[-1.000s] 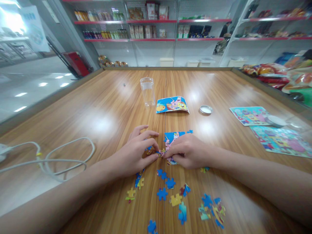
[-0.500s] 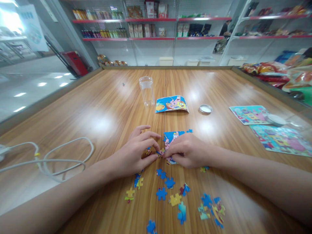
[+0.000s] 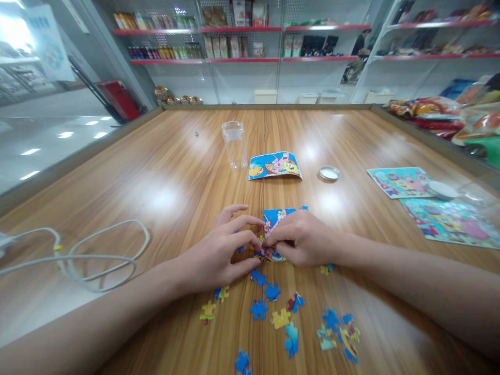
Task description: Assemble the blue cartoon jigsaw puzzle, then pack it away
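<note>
A partly joined jigsaw puzzle (image 3: 279,214) with a blue top and a pink cartoon figure lies flat on the wooden table. My right hand (image 3: 302,237) rests over its right side, fingers bent together and tips pressed at its left part. At the puzzle's lower left edge, my left hand (image 3: 226,247) has thumb and index finger around a small puzzle piece (image 3: 261,255); its other fingers are spread. Loose blue pieces (image 3: 272,292), a yellow piece (image 3: 280,318) and several others lie nearer me. Fingers hide part of the puzzle.
A curved picture card (image 3: 275,166) lies beyond the puzzle, near a clear plastic cup (image 3: 235,146) and a round lid (image 3: 329,173). Two picture sheets (image 3: 453,221) lie right; a white cable (image 3: 101,255) loops at left. Stocked shelves (image 3: 242,60) stand behind.
My left hand has moved slightly right, bringing its thumb and index finger with the piece up against the puzzle's left edge. The right hand stays nearly in place.
</note>
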